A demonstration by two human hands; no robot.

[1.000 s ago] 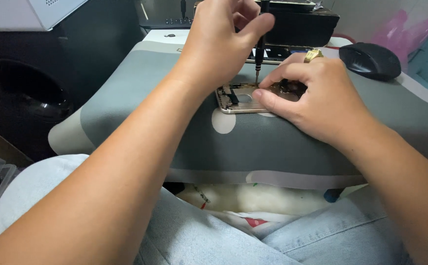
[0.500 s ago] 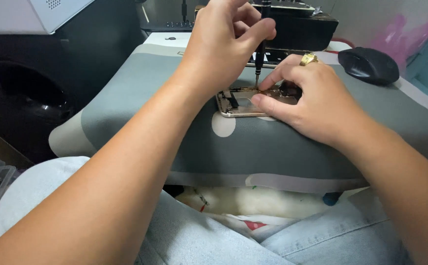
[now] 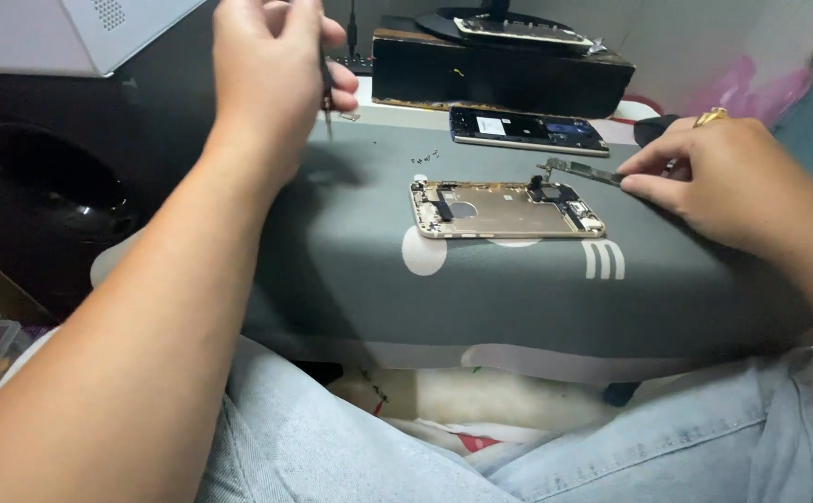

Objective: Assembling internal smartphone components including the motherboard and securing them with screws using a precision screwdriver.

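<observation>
An opened gold phone housing [image 3: 504, 209] lies flat on a grey cloth-covered surface [image 3: 351, 251], its inner parts exposed. My left hand [image 3: 271, 65] is raised at the upper left, away from the housing, and grips a thin dark screwdriver [image 3: 326, 93] pointing down. My right hand [image 3: 718, 177], with a gold ring, pinches a narrow circuit board [image 3: 579, 170] just above the housing's right end. Tiny screws [image 3: 425, 157] sit on the cloth behind the housing.
A dark phone screen panel [image 3: 528, 129] lies behind the housing. Further back stands a black box [image 3: 500, 70] with another phone part on top. A black speaker [image 3: 43, 177] is at left, a white box [image 3: 71, 33] above it. My jeans-clad legs fill the foreground.
Both hands left the housing: the left lifted up and left with the screwdriver, the right pulled right, drawing the narrow board out. The housing is now uncovered.
</observation>
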